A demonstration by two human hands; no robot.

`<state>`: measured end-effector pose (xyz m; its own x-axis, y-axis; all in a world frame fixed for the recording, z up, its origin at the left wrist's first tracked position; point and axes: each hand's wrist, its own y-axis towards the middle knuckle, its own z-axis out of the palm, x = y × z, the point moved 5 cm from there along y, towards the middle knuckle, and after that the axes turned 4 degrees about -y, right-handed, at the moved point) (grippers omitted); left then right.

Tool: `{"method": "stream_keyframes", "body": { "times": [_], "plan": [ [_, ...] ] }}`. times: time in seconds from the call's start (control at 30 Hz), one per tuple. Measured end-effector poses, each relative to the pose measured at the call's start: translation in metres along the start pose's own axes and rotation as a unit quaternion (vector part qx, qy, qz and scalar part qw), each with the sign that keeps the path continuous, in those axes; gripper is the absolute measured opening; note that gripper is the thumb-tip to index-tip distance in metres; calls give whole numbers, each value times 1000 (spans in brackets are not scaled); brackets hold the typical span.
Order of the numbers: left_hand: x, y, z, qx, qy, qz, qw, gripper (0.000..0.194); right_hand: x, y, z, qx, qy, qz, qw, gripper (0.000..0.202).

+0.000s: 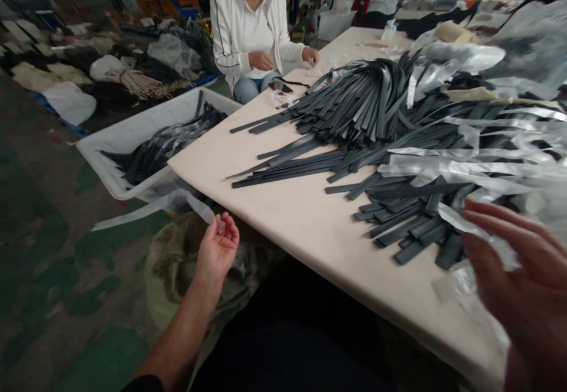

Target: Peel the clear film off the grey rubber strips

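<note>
Tub (144,114) at far left; translucent film strip (153,205) trails in front, end inside curled fingers of left hand (220,241). I'd pinch firmly, keep film off the rim. Table (292,215) carries dark flat strips (354,105); right hand (527,268) has fingers extended, loose film (452,218) just beyond, can't tell if gripping.

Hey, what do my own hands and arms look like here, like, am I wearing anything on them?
Your left hand and right hand are gloveless. The left forearm is bare, with a dark sleeve edge; no watch shows there. No right sleeve shows.
</note>
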<state>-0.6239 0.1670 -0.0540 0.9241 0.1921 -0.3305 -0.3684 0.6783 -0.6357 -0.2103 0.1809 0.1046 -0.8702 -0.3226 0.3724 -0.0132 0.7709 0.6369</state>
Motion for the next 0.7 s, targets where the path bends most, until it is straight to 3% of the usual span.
{"method": "stream_keyframes", "body": {
  "times": [0.07,0.2,0.4,0.53,0.63,0.7],
  "plan": [
    [22,-14,5,10,10,-32,999,28,30,-13,30,70,81,-40,993,21],
    [33,-32,14,44,31,-89,995,28,73,-41,83,196,188,-123,954,20],
    [50,-37,-9,49,140,-128,981,30,108,-69,112,292,217,-148,919,17],
    [68,-40,-26,34,225,-150,962,28,99,-63,113,293,161,-163,928,19],
    [72,-43,-29,10,245,-149,958,29,73,-36,117,296,22,-148,943,25],
    [69,-43,-27,2,234,-130,964,31,53,-12,125,311,-72,-133,938,29]
  ]
}}
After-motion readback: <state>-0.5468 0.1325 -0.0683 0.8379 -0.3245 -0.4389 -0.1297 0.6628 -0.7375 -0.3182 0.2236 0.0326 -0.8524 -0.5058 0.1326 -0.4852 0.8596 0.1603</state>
